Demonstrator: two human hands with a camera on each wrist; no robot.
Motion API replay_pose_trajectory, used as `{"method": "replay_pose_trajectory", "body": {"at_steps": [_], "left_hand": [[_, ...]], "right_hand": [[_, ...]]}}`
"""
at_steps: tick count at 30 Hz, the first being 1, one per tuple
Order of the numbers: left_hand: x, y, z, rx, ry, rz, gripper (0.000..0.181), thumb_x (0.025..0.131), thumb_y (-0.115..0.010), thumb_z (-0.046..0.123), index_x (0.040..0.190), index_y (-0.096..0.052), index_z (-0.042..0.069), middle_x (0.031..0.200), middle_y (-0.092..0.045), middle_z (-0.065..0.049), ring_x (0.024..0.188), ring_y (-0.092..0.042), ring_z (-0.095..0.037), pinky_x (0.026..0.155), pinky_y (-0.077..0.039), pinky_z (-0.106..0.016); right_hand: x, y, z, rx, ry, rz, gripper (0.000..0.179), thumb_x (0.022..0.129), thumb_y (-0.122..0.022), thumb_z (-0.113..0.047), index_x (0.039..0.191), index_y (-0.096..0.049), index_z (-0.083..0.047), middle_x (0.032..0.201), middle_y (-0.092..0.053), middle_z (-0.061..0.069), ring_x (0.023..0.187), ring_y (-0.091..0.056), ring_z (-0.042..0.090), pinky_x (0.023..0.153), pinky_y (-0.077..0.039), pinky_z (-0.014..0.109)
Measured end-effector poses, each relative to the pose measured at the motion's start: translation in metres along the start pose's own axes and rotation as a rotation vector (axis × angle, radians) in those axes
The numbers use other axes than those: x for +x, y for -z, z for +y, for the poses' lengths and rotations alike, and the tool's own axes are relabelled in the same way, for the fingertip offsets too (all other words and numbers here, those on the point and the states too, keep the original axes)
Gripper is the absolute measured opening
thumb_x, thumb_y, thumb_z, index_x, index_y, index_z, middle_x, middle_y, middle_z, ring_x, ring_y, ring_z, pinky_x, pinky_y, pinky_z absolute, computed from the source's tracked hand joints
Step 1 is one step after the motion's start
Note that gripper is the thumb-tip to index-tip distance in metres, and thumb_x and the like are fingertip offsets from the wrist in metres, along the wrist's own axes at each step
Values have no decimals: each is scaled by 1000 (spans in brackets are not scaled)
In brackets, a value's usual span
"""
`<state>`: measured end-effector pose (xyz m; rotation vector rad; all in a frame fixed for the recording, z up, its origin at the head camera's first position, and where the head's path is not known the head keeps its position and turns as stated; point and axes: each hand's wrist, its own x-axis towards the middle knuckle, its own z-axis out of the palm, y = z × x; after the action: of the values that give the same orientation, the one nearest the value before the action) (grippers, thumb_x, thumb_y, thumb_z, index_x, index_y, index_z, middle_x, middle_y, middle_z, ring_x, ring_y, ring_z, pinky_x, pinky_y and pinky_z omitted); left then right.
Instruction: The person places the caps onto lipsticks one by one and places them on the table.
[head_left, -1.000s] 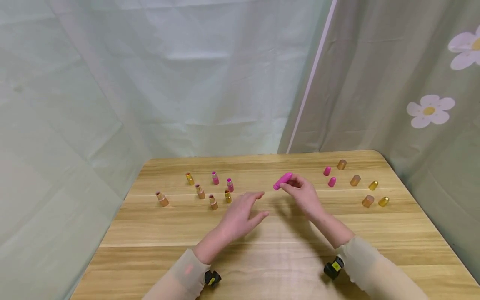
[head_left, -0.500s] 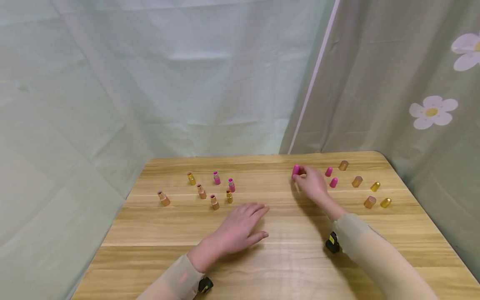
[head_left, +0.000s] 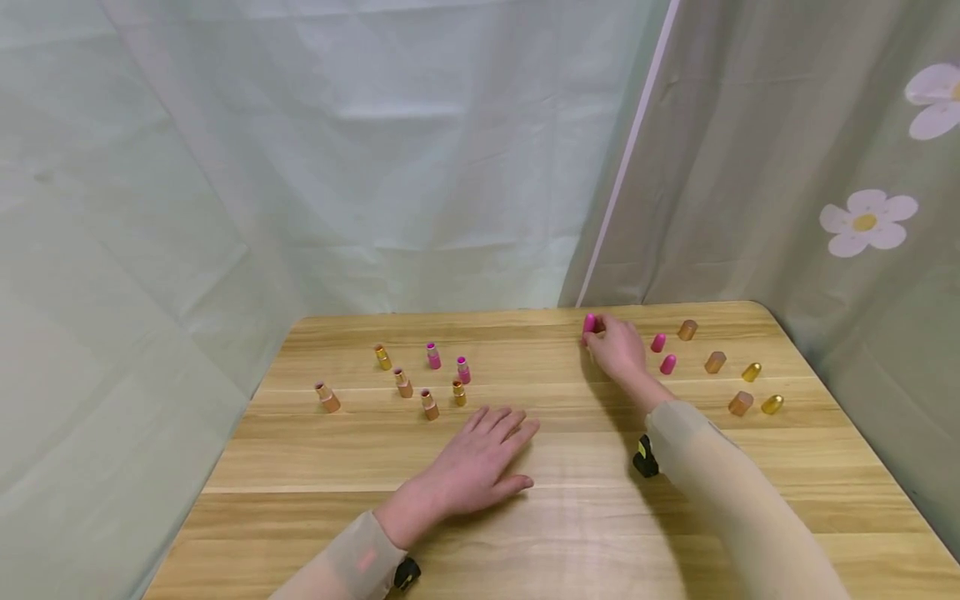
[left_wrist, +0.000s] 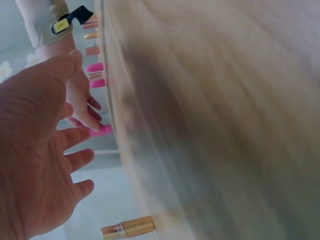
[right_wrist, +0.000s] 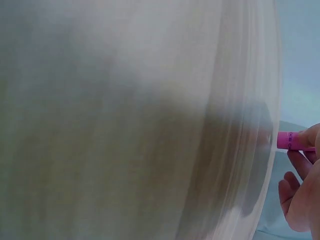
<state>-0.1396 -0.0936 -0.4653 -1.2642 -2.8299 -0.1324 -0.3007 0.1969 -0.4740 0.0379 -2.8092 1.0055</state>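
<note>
Here, right hand (head_left: 621, 347): the pink lipstick tube (head_left: 588, 323) is pinched between its thumb and fingertips, the other fingers being curled beside it
pink lipstick tube: held upright at the fingertips, on the robe-free left side of the palm, near the back edge of the wooden table (head_left: 570, 517); its lower end is seen at the tabletop in the right wrist view, where dark lettering is shown along its side
left hand (head_left: 472, 467): laid out palm down over the near middle of the table, fingers and thumb spread apart, nothing held; whether the wood is touched cannot be told
tube bases: seven are stood upright left of centre, beyond the left hand, two gold (head_left: 459, 394), two pink (head_left: 463, 371) and three copper (head_left: 429, 406); the nearest to its fingertips is a gold one
caps: seven are set out to the right of the right hand, two pink (head_left: 668, 364), three copper (head_left: 716, 362) and two gold (head_left: 752, 372); the pink ones are nearest to it
backdrop: the table is enclosed by pale curtains (head_left: 420, 167), printed with white flowers (head_left: 847, 219) at the right
</note>
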Motion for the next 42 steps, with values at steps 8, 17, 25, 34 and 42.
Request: {"method": "replay_pose_trajectory", "body": {"at_steps": [8,17,25,34,42], "left_hand": [[2,3,-3,20,-13,29,75,101,-55,55,161,-34,16,162,-36,-12,148,-32,-35,120,-22,-58],[1,1,-2,13,-4,15,76,101,-54,57,161,-33,15,164,-33,-12,149,-31,-35,121,-19,-58],[3,1,-2,2,8,11,75,102,-53,56,161,-32,16,165,-31,-12,150,-29,-34,122,-18,-57],[7,2,-3,13,3,27,75,103,-49,58,162,-31,15,164,-33,-12,150,-31,-33,121,-19,-56],[8,4,-1,-11,10,25,74,103,-50,56,162,-30,16,164,-32,-11,150,-30,-33,122,-18,-55]], "right_hand": [[6,0,-1,-28,-55,-57,31,100,-64,-27,120,-62,-3,122,-67,20,104,-58,36,92,-47,52],[0,-1,5,34,-33,-85,39,98,-68,-21,131,-58,-3,121,-68,19,110,-62,37,92,-50,50],[-20,18,8,96,1,-69,48,99,-65,-23,141,-55,-1,126,-67,20,119,-60,40,100,-47,54],[-50,58,17,106,46,-41,49,101,-60,-28,143,-55,-3,127,-67,18,121,-58,40,98,-45,58],[-74,96,37,115,63,37,47,103,-60,-29,141,-55,-2,125,-67,19,106,-65,35,83,-49,45]]}}
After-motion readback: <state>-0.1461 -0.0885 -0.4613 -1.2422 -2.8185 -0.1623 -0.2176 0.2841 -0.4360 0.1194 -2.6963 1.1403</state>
